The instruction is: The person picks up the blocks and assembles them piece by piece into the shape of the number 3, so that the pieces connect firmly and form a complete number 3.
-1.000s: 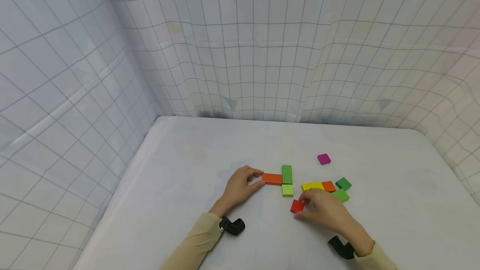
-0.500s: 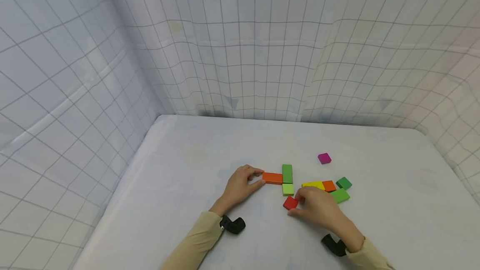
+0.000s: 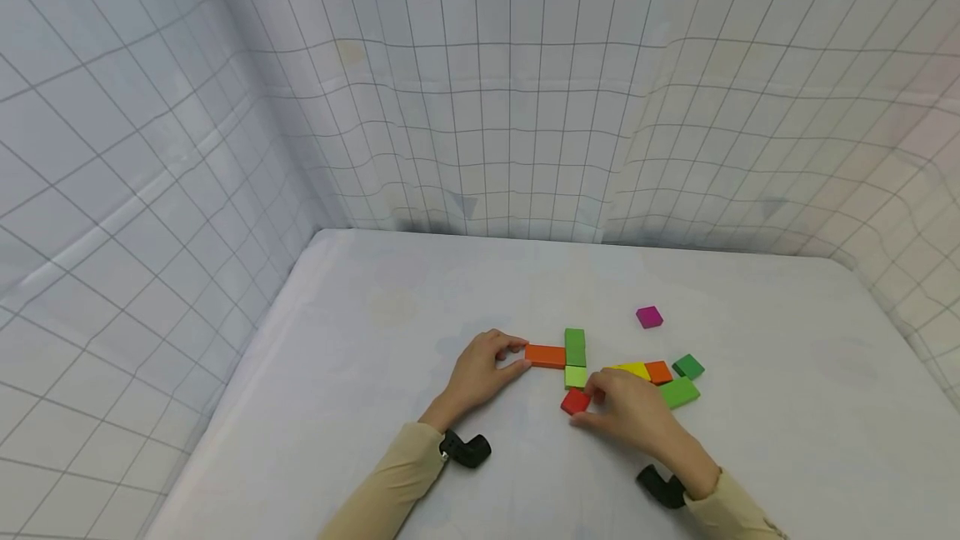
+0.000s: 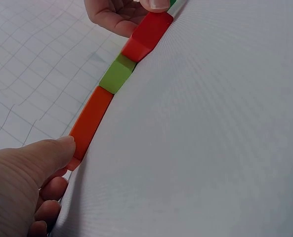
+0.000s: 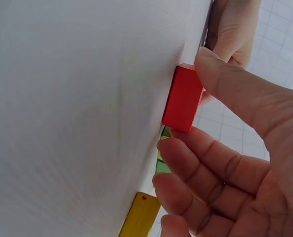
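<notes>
My left hand [image 3: 480, 369] holds the left end of an orange block [image 3: 545, 356] between thumb and fingers. At that block's right end stand a green block [image 3: 575, 346] and a light green block [image 3: 575, 377], one in front of the other. A red block [image 5: 183, 98] is pinched by my right hand [image 3: 633, 411], thumb on one end and a finger on the other. In the head view it sits right at the front edge of the light green block, turned at a slight angle.
Right of my right hand lie a yellow block [image 3: 632, 370], a small orange block [image 3: 658, 372], a long green block [image 3: 679, 392] and a dark green block [image 3: 688, 367]. A magenta block [image 3: 649, 317] lies farther back. Gridded cloth [image 3: 480, 90] hangs behind the white table [image 3: 375, 290].
The right hand has moved left and slightly back with the red block, bringing it up to the light green block and turning it. The left hand stays on the orange block.
</notes>
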{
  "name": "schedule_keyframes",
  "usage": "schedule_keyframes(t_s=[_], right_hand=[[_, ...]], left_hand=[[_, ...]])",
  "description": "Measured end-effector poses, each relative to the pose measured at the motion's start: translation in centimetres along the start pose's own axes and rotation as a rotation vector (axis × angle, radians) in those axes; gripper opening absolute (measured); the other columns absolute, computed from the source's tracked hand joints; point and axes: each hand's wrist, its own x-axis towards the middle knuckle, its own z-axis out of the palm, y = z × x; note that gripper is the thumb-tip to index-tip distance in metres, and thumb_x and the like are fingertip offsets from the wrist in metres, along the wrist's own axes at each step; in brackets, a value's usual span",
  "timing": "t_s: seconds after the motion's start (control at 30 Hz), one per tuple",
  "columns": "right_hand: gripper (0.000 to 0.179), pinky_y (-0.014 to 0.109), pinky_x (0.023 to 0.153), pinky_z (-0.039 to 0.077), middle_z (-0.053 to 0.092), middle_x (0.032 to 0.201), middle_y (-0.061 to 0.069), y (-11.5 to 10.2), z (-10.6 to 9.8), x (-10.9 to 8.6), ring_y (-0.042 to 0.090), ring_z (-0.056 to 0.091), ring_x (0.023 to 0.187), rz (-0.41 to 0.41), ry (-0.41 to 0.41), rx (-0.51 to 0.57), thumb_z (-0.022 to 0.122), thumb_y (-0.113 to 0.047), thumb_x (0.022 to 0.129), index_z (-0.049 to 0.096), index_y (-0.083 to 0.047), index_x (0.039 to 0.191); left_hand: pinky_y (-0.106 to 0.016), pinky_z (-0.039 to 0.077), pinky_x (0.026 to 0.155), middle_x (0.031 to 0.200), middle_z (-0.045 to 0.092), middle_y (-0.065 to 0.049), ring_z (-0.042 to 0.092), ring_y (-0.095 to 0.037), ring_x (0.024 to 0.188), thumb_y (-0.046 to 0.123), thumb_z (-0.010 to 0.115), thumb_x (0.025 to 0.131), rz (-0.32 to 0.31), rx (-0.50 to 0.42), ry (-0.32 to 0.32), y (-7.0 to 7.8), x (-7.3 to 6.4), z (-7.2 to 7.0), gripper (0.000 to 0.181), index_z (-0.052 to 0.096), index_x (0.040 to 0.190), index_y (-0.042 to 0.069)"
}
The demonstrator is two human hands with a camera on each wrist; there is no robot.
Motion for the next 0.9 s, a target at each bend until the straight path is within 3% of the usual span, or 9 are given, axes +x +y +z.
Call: schedule_keyframes(t_s=[0.7,0.9], right_hand=[[0.033,0.025,0.057,0.039,0.046,0.068,-0.010,-0.33,0.02,-0.39,0.008,0.042,0.062,0.070,0.001,-0.013,0.084,-0.040,0.068,0.061,-0.018,0.079],[0.034,0.025,0.059,0.043,0.051,0.071,-0.010,0.29,-0.83,-0.48,0.007,0.046,0.065,0.075,0.000,0.048,0.084,-0.041,0.068,0.065,-0.017,0.082]], left_hand=[[-0.025,0.040,0.068,0.091,0.056,0.009,0.046,-0.008,0.078,0.035,0.070,0.087,-0.010,0.003,-0.003,0.32,-0.08,-0.23,0.032,0.069,0.114,0.018],[-0.025,0.040,0.069,0.092,0.057,0.009,0.047,-0.008,0.079,0.034,0.070,0.087,-0.004,0.004,0.002,0.32,-0.07,-0.18,0.032,0.069,0.114,0.017]])
